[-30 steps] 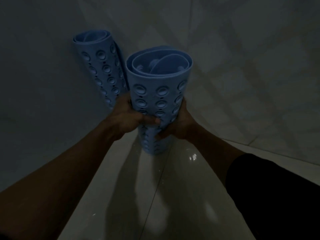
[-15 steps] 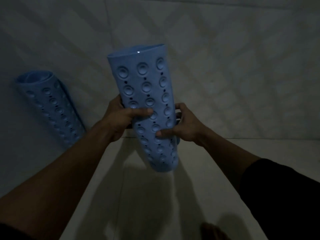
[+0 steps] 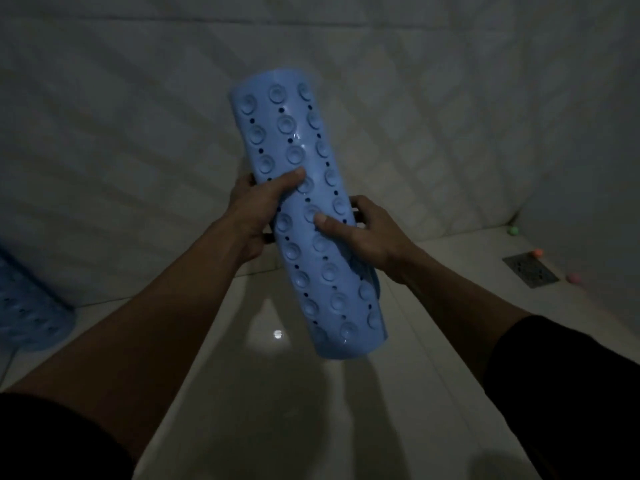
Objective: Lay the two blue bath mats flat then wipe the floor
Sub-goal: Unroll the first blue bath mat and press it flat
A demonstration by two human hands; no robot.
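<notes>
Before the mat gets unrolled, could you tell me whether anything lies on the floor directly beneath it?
Nothing visible does. The left hand and right hand hold the rolled mat over bare floor tile. The drain grate and small balls sit off right; the second mat stands far left.

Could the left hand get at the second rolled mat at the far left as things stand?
Probably not right away: the left hand grips the rolled mat along with the right hand. The second mat lies apart at the frame's left edge, nothing blocking it.
</notes>
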